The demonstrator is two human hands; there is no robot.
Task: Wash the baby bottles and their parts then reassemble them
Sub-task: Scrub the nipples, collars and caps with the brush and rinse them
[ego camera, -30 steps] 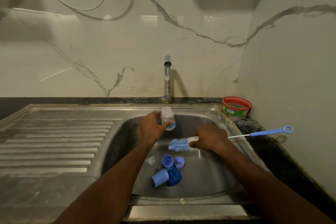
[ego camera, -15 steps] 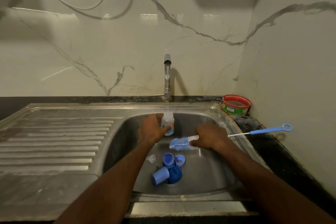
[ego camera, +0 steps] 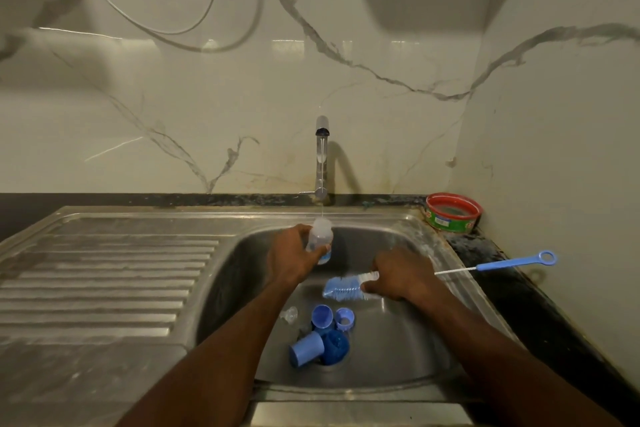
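The left hand (ego camera: 294, 255) grips the clear bottle (ego camera: 320, 241) under the tap (ego camera: 322, 156), its long axis near upright, mouth toward 12 o'clock. The right hand (ego camera: 401, 276) holds the brush (ego camera: 346, 286) at 4 o'clock from it, bristles pointing 9 o'clock. To enter, I judge the brush must swing toward 11.

clear bottle (ego camera: 319, 238) under tap stream, blue parts (ego camera: 322, 336) in sink

Blue caps (ego camera: 320, 336) crowd the drain; sink (ego camera: 398, 350) floor right lies open.
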